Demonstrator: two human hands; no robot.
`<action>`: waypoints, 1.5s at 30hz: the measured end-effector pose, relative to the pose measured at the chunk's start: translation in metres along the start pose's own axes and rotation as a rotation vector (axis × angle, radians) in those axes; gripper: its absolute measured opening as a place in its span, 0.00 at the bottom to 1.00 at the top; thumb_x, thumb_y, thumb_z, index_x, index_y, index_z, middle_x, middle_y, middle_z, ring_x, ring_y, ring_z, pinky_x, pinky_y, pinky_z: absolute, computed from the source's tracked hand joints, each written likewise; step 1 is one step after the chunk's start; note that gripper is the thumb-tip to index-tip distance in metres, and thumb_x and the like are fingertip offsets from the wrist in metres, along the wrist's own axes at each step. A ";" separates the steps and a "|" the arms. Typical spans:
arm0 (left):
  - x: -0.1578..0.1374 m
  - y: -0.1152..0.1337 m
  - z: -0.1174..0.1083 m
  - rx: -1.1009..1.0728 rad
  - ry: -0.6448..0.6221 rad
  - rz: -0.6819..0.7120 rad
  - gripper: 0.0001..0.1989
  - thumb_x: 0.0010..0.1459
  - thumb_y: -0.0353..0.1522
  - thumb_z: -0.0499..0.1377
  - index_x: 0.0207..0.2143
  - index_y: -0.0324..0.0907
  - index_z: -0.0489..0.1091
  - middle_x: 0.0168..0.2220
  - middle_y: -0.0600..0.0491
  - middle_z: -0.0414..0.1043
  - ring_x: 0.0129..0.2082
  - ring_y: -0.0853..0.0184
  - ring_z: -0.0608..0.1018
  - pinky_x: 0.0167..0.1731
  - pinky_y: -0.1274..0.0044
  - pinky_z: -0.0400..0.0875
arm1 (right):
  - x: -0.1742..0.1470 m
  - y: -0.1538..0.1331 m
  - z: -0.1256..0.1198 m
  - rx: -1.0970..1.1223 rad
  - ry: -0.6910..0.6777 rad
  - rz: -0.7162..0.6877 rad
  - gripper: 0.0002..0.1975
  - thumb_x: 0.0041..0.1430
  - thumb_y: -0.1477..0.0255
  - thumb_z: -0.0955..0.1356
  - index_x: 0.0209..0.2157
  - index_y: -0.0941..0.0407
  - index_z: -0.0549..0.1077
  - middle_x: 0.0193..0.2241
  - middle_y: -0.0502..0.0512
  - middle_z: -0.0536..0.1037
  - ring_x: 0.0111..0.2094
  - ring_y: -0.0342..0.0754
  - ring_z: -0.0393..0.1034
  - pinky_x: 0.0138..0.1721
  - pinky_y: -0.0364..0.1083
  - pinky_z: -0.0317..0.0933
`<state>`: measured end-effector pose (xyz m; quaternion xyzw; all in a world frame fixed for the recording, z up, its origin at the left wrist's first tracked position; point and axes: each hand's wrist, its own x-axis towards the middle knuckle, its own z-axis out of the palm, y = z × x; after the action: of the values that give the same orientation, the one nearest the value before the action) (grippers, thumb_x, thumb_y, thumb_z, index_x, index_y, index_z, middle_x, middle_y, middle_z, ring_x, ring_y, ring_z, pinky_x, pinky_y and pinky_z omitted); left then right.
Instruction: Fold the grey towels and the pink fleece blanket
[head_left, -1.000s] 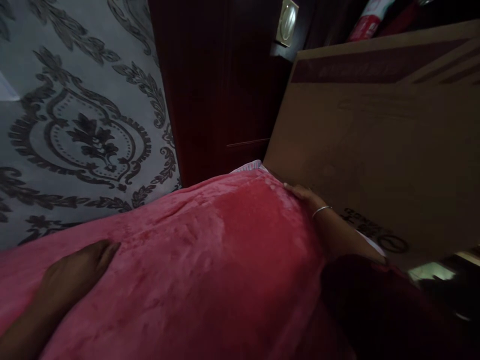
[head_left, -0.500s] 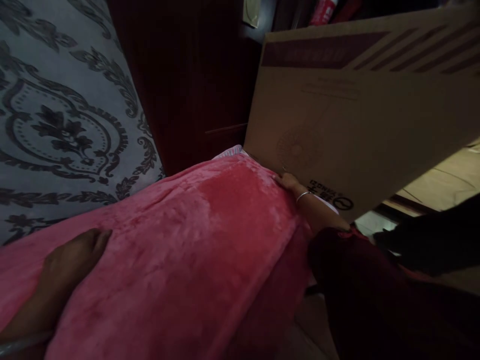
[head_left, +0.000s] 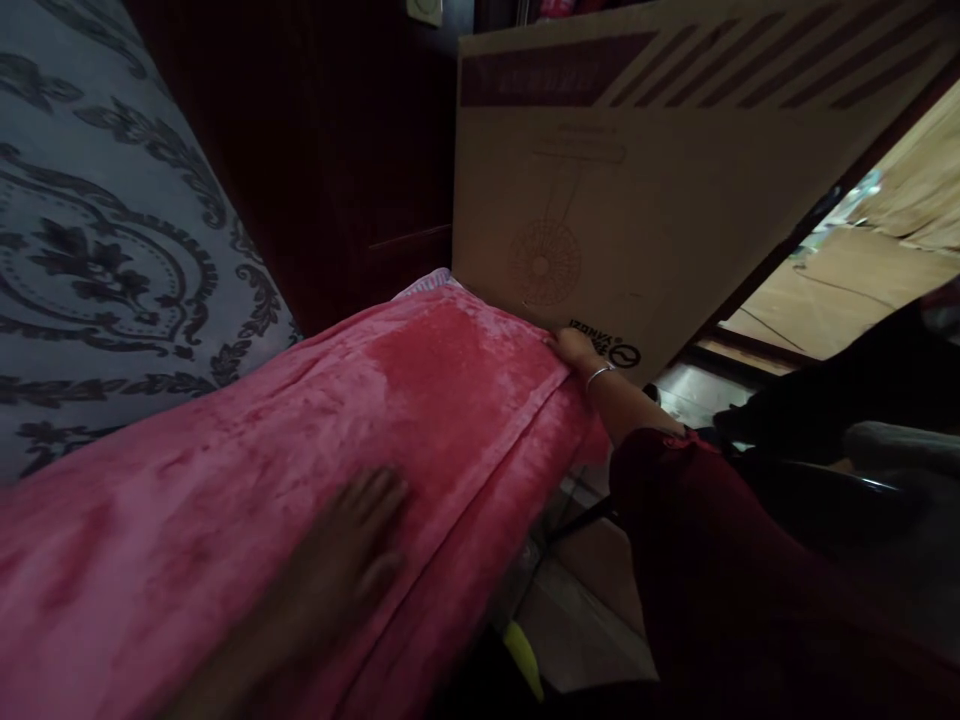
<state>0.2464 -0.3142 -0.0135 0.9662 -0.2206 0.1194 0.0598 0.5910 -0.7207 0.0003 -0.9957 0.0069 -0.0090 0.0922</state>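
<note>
A pink plush blanket (head_left: 300, 430) covers a long raised surface, with a fold running along its right side. My left hand (head_left: 352, 550) is spread flat over the blanket near the middle, slightly blurred, holding nothing. At the far right corner, my right hand (head_left: 574, 350), with a bracelet at the wrist, is closed on the blanket's edge. Its fingertips are partly hidden between the cloth and the cardboard box (head_left: 525, 180). A bit of striped pale cloth (head_left: 429, 283) shows from under the blanket's far end.
The large cardboard box stands against the far end of the blanket. Dark red wood panelling (head_left: 337, 150) rises behind it, beside patterned wallpaper (head_left: 97, 250) on the left. Floor tiles (head_left: 585, 610) and a yellow object (head_left: 523, 660) show below on the right.
My left hand has moved right and forward across the blanket, its fingers now stretched out. My right hand stays at the far corner. The right-side fold is straighter, and the view has shifted right.
</note>
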 end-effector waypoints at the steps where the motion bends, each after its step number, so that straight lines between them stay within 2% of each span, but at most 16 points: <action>1: -0.008 0.012 0.009 0.006 -0.009 0.063 0.32 0.65 0.48 0.52 0.69 0.53 0.55 0.67 0.51 0.62 0.66 0.56 0.64 0.63 0.62 0.60 | -0.001 0.001 0.003 -0.008 0.013 -0.007 0.21 0.70 0.61 0.63 0.53 0.60 0.76 0.55 0.69 0.76 0.57 0.56 0.70 0.54 0.46 0.61; 3: -0.021 0.027 0.020 0.035 -0.027 0.134 0.37 0.66 0.48 0.52 0.72 0.51 0.45 0.70 0.49 0.56 0.68 0.54 0.61 0.66 0.59 0.56 | -0.003 0.002 0.009 -0.020 0.038 -0.008 0.21 0.70 0.61 0.62 0.54 0.60 0.75 0.53 0.71 0.76 0.57 0.57 0.70 0.55 0.48 0.61; 6: -0.030 0.031 0.021 0.055 -0.040 0.124 0.39 0.67 0.46 0.51 0.73 0.49 0.38 0.71 0.48 0.51 0.70 0.53 0.58 0.67 0.57 0.51 | -0.005 0.005 0.018 -0.029 0.071 0.008 0.22 0.71 0.61 0.60 0.56 0.60 0.73 0.52 0.72 0.76 0.55 0.59 0.71 0.54 0.51 0.61; 12: -0.030 0.039 0.012 -0.005 -0.096 0.066 0.37 0.68 0.44 0.50 0.73 0.50 0.38 0.72 0.48 0.49 0.71 0.55 0.56 0.68 0.58 0.51 | -0.011 0.005 0.021 -0.007 0.062 0.017 0.20 0.70 0.64 0.61 0.55 0.60 0.72 0.50 0.70 0.78 0.52 0.58 0.73 0.52 0.51 0.62; 16: -0.061 0.054 0.014 0.018 -0.067 -0.011 0.32 0.70 0.37 0.48 0.73 0.48 0.41 0.70 0.47 0.54 0.69 0.57 0.61 0.66 0.60 0.57 | -0.032 0.007 0.020 0.016 0.078 -0.010 0.21 0.69 0.69 0.59 0.58 0.64 0.68 0.55 0.72 0.73 0.55 0.59 0.69 0.55 0.52 0.61; 19: -0.101 0.065 0.005 0.062 -0.036 -0.066 0.30 0.70 0.36 0.47 0.72 0.47 0.47 0.69 0.46 0.57 0.67 0.57 0.64 0.65 0.61 0.59 | -0.060 0.009 0.026 0.096 0.234 0.011 0.24 0.67 0.73 0.58 0.60 0.66 0.66 0.57 0.75 0.69 0.58 0.61 0.63 0.58 0.56 0.58; 22: -0.141 0.078 -0.014 0.069 -0.061 -0.165 0.28 0.70 0.37 0.47 0.71 0.47 0.52 0.68 0.46 0.60 0.66 0.58 0.65 0.65 0.62 0.59 | -0.090 0.002 0.035 0.261 0.521 0.156 0.25 0.65 0.72 0.58 0.61 0.63 0.66 0.59 0.73 0.65 0.61 0.65 0.57 0.59 0.62 0.55; 23: -0.153 0.082 -0.020 0.070 -0.073 -0.212 0.28 0.70 0.38 0.47 0.70 0.46 0.54 0.68 0.46 0.60 0.67 0.58 0.65 0.65 0.62 0.59 | -0.100 -0.006 0.038 0.304 0.589 0.166 0.25 0.65 0.72 0.58 0.61 0.62 0.66 0.60 0.72 0.63 0.62 0.65 0.55 0.60 0.64 0.53; 24: -0.165 0.087 -0.025 0.074 -0.083 -0.263 0.28 0.70 0.39 0.48 0.69 0.46 0.56 0.68 0.45 0.59 0.67 0.57 0.64 0.66 0.61 0.58 | -0.113 -0.016 0.041 0.339 0.625 0.127 0.25 0.65 0.71 0.57 0.61 0.61 0.66 0.62 0.71 0.61 0.63 0.64 0.54 0.61 0.64 0.52; 26: -0.184 0.095 -0.032 0.095 -0.087 -0.361 0.27 0.69 0.39 0.49 0.67 0.44 0.60 0.68 0.44 0.60 0.67 0.55 0.63 0.66 0.59 0.58 | -0.145 -0.046 0.045 0.386 0.591 -0.090 0.25 0.68 0.70 0.56 0.63 0.59 0.64 0.63 0.70 0.60 0.64 0.62 0.52 0.62 0.63 0.50; 31: -0.221 0.110 -0.037 0.154 -0.090 -0.538 0.24 0.69 0.35 0.49 0.64 0.41 0.65 0.66 0.42 0.63 0.67 0.54 0.64 0.65 0.59 0.59 | -0.273 -0.128 0.055 0.436 0.227 -0.849 0.25 0.69 0.61 0.59 0.62 0.53 0.67 0.63 0.64 0.64 0.65 0.59 0.55 0.64 0.60 0.52; 34: -0.237 0.116 -0.041 0.180 -0.067 -0.604 0.23 0.68 0.31 0.48 0.63 0.39 0.67 0.65 0.40 0.65 0.66 0.52 0.66 0.63 0.58 0.61 | -0.346 -0.152 0.067 0.411 0.101 -1.166 0.25 0.65 0.58 0.64 0.61 0.49 0.69 0.64 0.61 0.65 0.66 0.61 0.55 0.65 0.62 0.50; 36: -0.246 0.119 -0.044 0.189 -0.043 -0.643 0.23 0.67 0.29 0.48 0.62 0.38 0.67 0.64 0.39 0.65 0.65 0.51 0.67 0.61 0.58 0.63 | -0.375 -0.160 0.077 0.397 0.079 -1.255 0.25 0.64 0.60 0.66 0.62 0.48 0.69 0.64 0.60 0.65 0.66 0.61 0.55 0.65 0.65 0.48; 38: -0.252 0.122 -0.047 0.201 -0.027 -0.691 0.24 0.66 0.27 0.49 0.62 0.37 0.67 0.64 0.38 0.65 0.63 0.50 0.68 0.58 0.59 0.65 | -0.388 -0.164 0.086 0.385 0.079 -1.266 0.25 0.65 0.62 0.66 0.63 0.47 0.68 0.64 0.60 0.67 0.65 0.61 0.57 0.65 0.66 0.49; 41: -0.257 0.122 -0.050 0.224 -0.022 -0.754 0.24 0.63 0.25 0.50 0.60 0.38 0.69 0.61 0.39 0.69 0.59 0.50 0.71 0.54 0.60 0.68 | -0.388 -0.172 0.093 0.380 0.107 -1.238 0.25 0.65 0.66 0.65 0.62 0.49 0.68 0.62 0.60 0.69 0.63 0.59 0.61 0.64 0.65 0.52; 45: -0.261 0.114 -0.050 0.212 -0.009 -0.741 0.25 0.60 0.22 0.50 0.58 0.39 0.71 0.59 0.41 0.72 0.58 0.52 0.72 0.53 0.62 0.69 | -0.382 -0.181 0.094 0.387 0.140 -1.194 0.26 0.61 0.78 0.63 0.61 0.52 0.71 0.59 0.60 0.73 0.61 0.58 0.65 0.60 0.61 0.60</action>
<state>-0.0422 -0.3006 -0.0254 0.9817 0.1569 0.1075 -0.0023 0.2136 -0.5196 -0.0651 -0.7904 -0.5455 -0.1253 0.2491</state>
